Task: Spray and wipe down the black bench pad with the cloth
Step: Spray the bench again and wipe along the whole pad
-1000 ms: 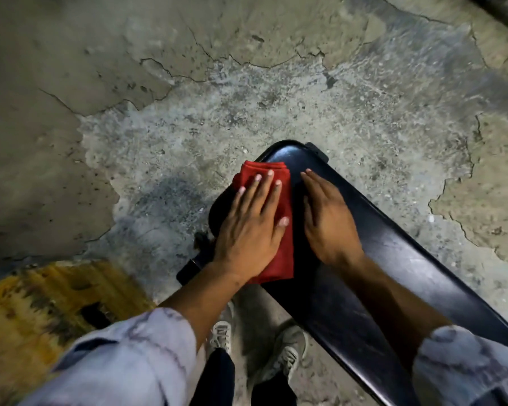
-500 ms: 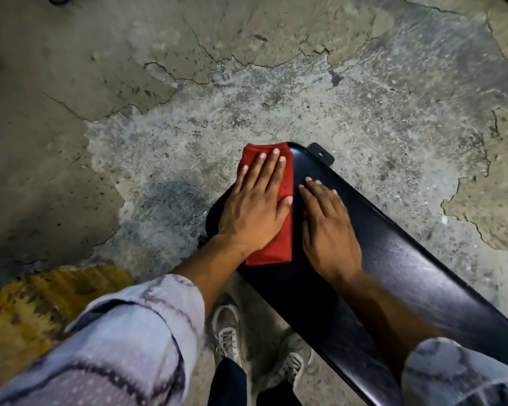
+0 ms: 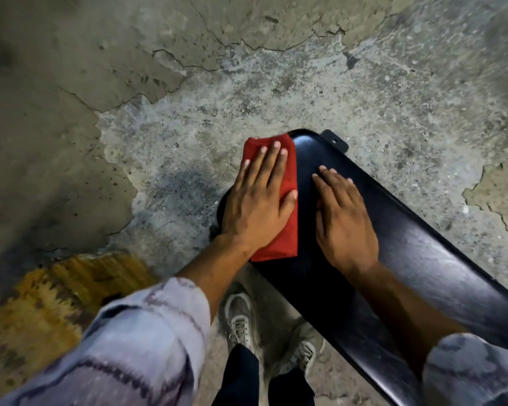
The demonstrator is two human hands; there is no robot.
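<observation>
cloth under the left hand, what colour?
Plain red cloth, folded, pressed flat by the left hand on the black bench pad. Head view shows it clearly.

Cloth (image 3: pixel 288 224) on pad (image 3: pixel 423 268) (left of bare hand (image 3: pixel 345 221)).

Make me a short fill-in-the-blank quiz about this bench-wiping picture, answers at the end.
1. The left hand presses flat on a folded cloth whose colour is ____.
2. The right hand lies palm-down directly on the ____ bench pad.
3. The cloth lies near the pad's ____ end, which is the far one.
4. The floor under the bench is cracked ____.

Answers: red; black; rounded; concrete
</observation>
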